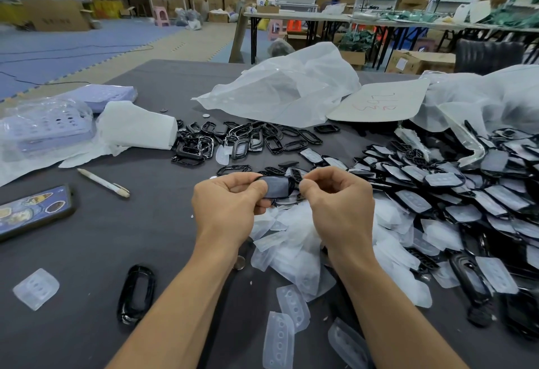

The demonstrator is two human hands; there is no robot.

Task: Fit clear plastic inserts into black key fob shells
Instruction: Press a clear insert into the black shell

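**Black shell, pinched at both ends**

Black shell (291,186), with a clear insert (276,189) across its face, is held above the grey table (145,237). Its left end is pinched by the left hand (230,196), its right end by the right hand (335,196); the fingers of both are curled. Loose inserts (291,240) are heaped below the hands. Empty shells (242,138) are scattered beyond, fitted ones (466,193) piled at right. A pen (103,182) and a phone (32,211) are laid at left.
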